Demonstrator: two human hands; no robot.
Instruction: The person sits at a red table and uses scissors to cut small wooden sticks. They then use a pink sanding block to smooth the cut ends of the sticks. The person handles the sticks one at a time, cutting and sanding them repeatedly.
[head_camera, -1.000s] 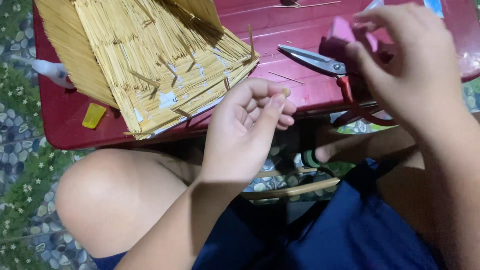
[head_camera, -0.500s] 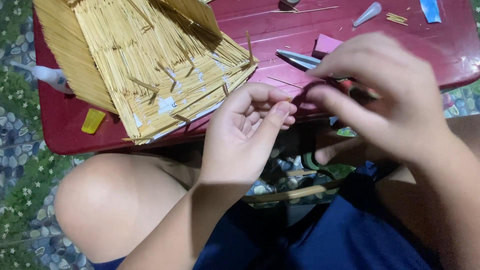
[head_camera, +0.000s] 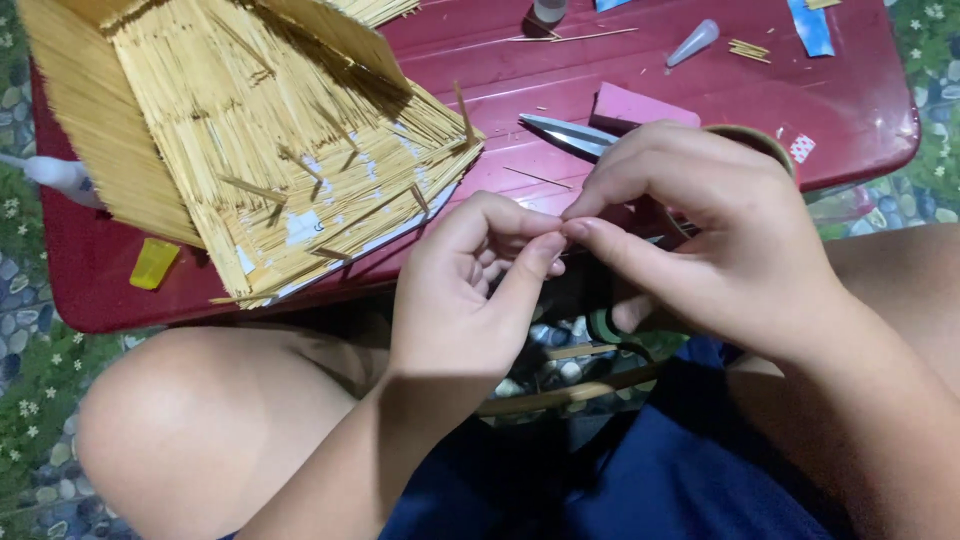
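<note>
From the head camera, you have both hands raised just in front of the near edge of the red desk (head_camera: 850, 110), over your lap. Your right hand (head_camera: 730, 250) is closed in a fine pinch, thumb and forefinger pressed together. Whatever sits between them is too small to make out. Your left hand (head_camera: 455, 290) is cupped palm-up with the fingers curled, its thumb tip touching the right hand's pinch. I cannot tell whether it grips anything itself.

This looks like a fiddly fingertip step, handling something very small between the two hands. Any next move calls for a steady, light pinch and keeping the hands close together.

The stick house model (head_camera: 270, 140) sits on the desk's left half, just beyond your left hand. It is made of pale straw-coloured sticks laid in tight rows, with sloping planes, a ragged lower edge and white backing showing through gaps.

A loose stick (head_camera: 538, 178) lies on the smooth, glossy desk near your fingertips. Steel scissors (head_camera: 565, 135) rest beside a matte pink block (head_camera: 640, 105), partly behind your right hand. Farther back lies a grey cone-shaped cap (head_camera: 693, 42). A translucent yellow piece (head_camera: 153, 264) lies at the left, below the model.
</note>
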